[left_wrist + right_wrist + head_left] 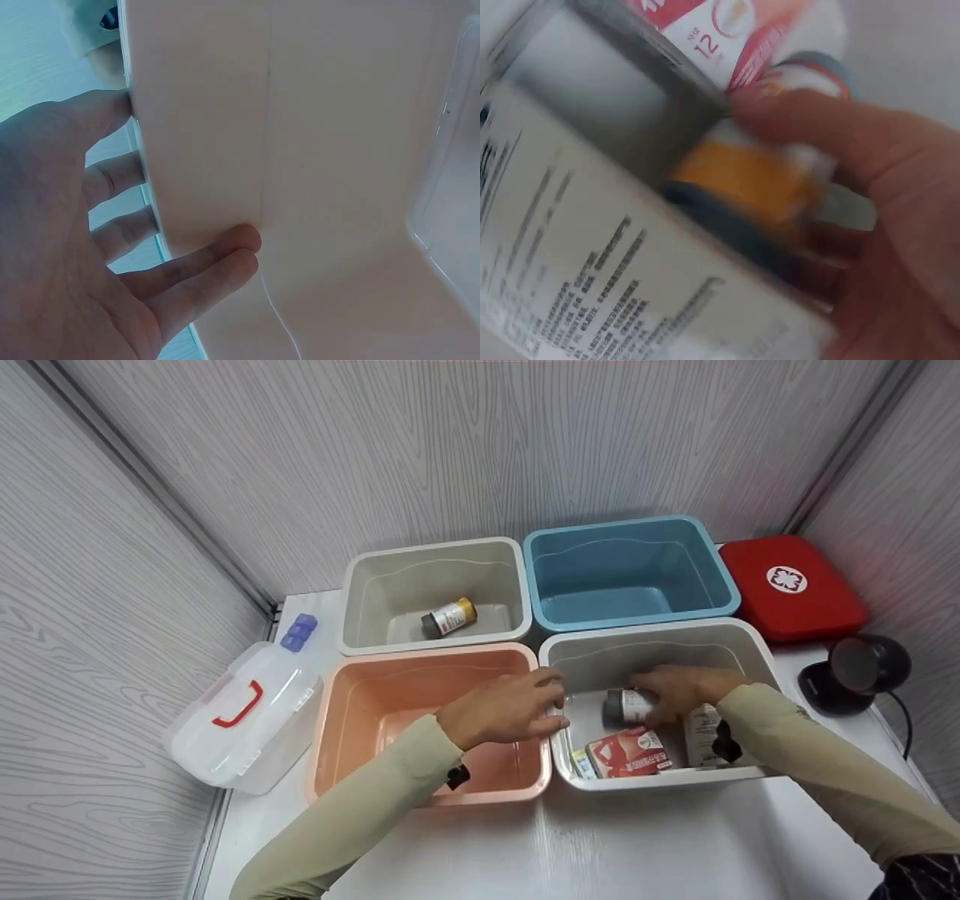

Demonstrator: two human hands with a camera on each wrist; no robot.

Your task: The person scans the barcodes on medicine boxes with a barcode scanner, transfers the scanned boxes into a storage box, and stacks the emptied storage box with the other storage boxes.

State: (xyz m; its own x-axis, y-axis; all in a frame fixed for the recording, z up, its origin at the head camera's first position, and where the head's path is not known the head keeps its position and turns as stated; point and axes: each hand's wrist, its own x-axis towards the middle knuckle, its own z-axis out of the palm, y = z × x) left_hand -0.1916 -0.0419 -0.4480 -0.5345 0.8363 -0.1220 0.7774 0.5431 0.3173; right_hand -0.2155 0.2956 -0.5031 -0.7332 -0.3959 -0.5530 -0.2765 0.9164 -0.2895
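Note:
My right hand reaches into the front right pale grey bin and grips a pill bottle. In the right wrist view, thumb and fingers are around the bottle, which has an orange band and a dark end. A white printed box stands beside it. Toward the bin's front lie a red and white packet and a small yellow and blue box. My left hand rests at the peach bin's rim, fingers loosely spread to both sides of it.
Behind are another grey bin, holding a yellow and white bottle, and a blue bin. A clear case and purple cubes sit left. To the right are a red first-aid case and a black device.

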